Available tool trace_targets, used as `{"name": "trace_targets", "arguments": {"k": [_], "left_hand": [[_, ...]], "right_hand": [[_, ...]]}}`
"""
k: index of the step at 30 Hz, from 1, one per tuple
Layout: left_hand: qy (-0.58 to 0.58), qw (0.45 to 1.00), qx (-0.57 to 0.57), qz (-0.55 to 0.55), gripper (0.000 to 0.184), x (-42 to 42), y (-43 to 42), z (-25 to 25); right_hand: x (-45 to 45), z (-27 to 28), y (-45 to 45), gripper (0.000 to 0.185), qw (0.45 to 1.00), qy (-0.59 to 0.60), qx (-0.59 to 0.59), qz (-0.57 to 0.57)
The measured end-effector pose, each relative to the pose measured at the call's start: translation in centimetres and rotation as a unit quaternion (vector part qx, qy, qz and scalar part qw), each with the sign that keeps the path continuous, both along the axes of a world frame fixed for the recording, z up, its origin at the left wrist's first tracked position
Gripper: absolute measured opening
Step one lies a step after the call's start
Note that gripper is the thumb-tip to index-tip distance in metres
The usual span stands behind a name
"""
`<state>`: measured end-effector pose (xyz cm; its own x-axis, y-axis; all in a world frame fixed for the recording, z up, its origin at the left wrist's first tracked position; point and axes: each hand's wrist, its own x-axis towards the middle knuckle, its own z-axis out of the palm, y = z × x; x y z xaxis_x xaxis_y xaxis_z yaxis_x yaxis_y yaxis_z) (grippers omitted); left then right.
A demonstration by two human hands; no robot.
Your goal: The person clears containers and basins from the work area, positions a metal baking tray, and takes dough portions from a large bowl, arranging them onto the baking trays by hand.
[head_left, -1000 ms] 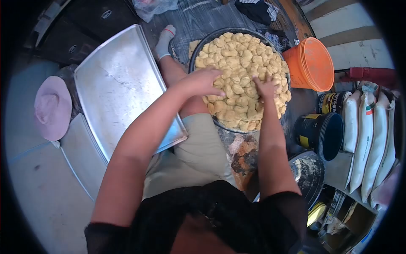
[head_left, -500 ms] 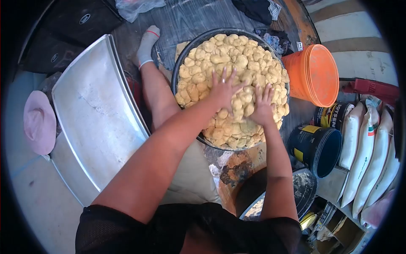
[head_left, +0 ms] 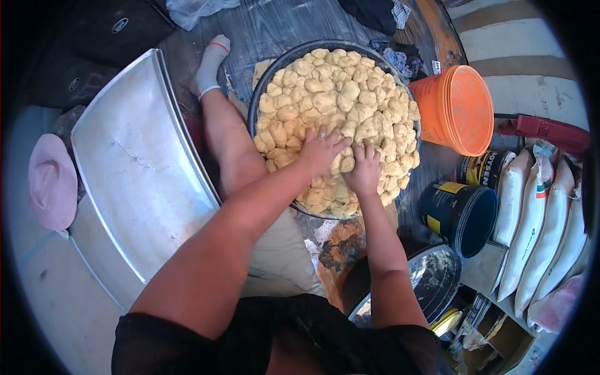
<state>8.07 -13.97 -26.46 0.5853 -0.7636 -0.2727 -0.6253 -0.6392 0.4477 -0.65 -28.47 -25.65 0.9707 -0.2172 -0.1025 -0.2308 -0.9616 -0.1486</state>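
A wide black basin (head_left: 252,112) is heaped with several tan dough pieces (head_left: 325,84). My left hand (head_left: 320,153), with a ring on one finger, lies palm down on the pile near its middle, fingers apart and slightly bent. Just to the right, my right hand (head_left: 364,170) rests on the dough too, its fingers a little curled over the lumps. Neither hand lifts a piece. The dough directly under both palms is hidden.
A metal tray (head_left: 140,156) stands left of my leg. Right of the basin are an orange bucket (head_left: 440,112), a dark bucket (head_left: 453,219) and several white sacks (head_left: 531,225). Near my right arm sits a black tub (head_left: 437,281). A pink hat (head_left: 53,181) lies far left.
Both hands have drawn back toward my body across the dough. The fingers, spread wider before, are now closer together and more bent. The view has shifted slightly.
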Motion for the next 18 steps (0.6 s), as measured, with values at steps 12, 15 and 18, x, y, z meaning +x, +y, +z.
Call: {"name": "trace_targets", "arguments": {"k": [12, 15, 18], "left_hand": [[0.022, 0.922, -0.357, 0.15, 0.058, 1.9, 3.4, 11.8], [-0.057, 0.904, -0.395, 0.153, 0.065, 2.0, 9.3, 20.2], [-0.117, 0.889, -0.388, 0.213, 0.063, -0.9, 17.2, 27.1]], "right_hand": [[5.0, 14.7, 0.8, 0.047, 0.948, -0.229, 0.209, 0.069], [5.5, 22.3, 5.7, 0.047, 0.917, -0.3, 0.231, 0.126], [5.6, 27.0, 12.8, 0.046, 0.869, -0.345, 0.295, 0.197]]}}
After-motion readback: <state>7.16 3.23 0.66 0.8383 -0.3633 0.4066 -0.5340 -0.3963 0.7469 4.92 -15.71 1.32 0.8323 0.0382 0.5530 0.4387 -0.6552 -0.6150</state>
